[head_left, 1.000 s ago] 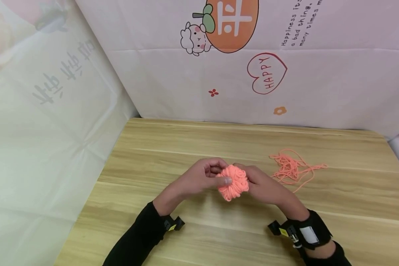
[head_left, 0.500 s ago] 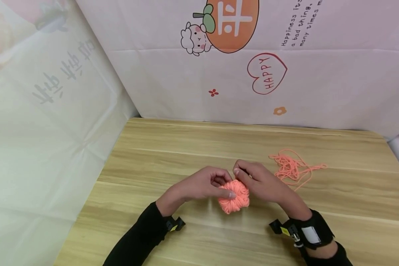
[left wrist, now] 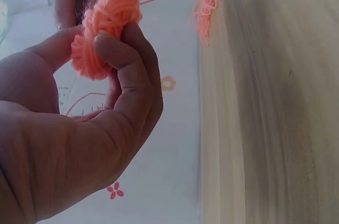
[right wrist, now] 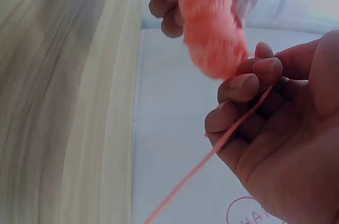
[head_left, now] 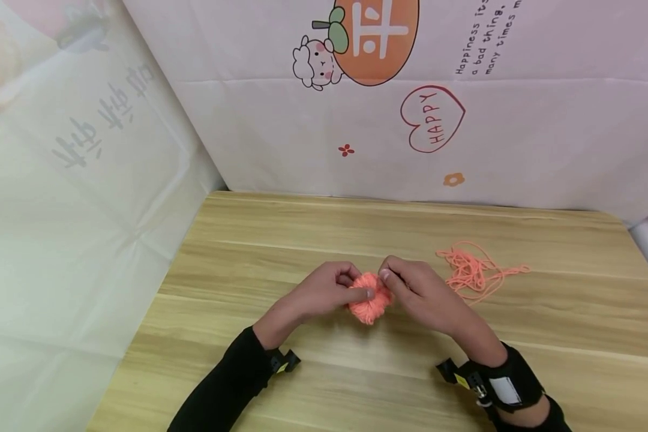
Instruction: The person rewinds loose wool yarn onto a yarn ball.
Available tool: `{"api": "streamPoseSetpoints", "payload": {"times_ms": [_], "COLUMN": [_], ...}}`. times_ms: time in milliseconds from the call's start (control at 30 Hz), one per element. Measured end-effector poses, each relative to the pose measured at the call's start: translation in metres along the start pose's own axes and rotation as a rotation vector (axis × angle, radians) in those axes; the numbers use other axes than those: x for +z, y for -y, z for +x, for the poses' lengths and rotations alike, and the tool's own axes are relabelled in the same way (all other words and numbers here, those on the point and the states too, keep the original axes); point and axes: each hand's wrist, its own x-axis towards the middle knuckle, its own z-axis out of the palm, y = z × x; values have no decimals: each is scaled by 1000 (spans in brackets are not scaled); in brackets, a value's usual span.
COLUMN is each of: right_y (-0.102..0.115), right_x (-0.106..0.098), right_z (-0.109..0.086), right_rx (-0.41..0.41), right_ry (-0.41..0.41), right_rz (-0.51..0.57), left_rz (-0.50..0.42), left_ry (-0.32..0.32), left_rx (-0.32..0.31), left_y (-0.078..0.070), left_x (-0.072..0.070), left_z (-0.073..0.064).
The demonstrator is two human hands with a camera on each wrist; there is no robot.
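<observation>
A small ball of coral-pink yarn (head_left: 368, 311) is held above the table, gripped by my left hand (head_left: 324, 291) with the thumb on its near face and curled fingers behind. In the left wrist view the yarn ball (left wrist: 114, 15) shows between thumb and fingers. My right hand (head_left: 423, 294) is at the ball's right edge, thumb and curled fingers pinching a yarn strand. That strand (right wrist: 198, 167) runs through the right fingers and trails away in the right wrist view. A loose tangle of the same yarn (head_left: 470, 270) lies on the table, right of the right hand.
The wood-grain table (head_left: 259, 240) spreads beneath both hands. Behind it stands a white printed sheet (head_left: 281, 138), and another pale sheet (head_left: 86, 240) hangs along the left side. Black straps with small cameras (head_left: 502, 378) sit on the wrists.
The ball dipped toward me, then came back up and slightly left, turning in the left hand. The right hand shifted its hold from behind the ball to a pinch at its right edge.
</observation>
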Motion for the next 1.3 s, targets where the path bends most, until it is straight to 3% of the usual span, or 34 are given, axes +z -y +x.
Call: {"api": "streamPoseSetpoints", "payload": {"times_ms": [233, 533, 933, 1067, 1300], "right_y": [7, 11, 9, 6, 0], "right_x": [4, 8, 14, 15, 19], "right_z": [0, 1, 3, 3, 6], "right_rx": [-31, -46, -11, 7, -3], "right_ry": [-16, -22, 7, 8, 20], "right_rz": [-45, -49, -41, -45, -55], "left_rz": [-150, -369, -484, -512, -517], "left_ry": [-72, -143, -190, -177, -78], "left_rx": [-14, 41, 113, 141, 201], "left_y": [0, -7, -10, -12, -15], "left_x": [-6, -13, -20, -21, -19], "left_z": [1, 1, 1, 0, -4]}}
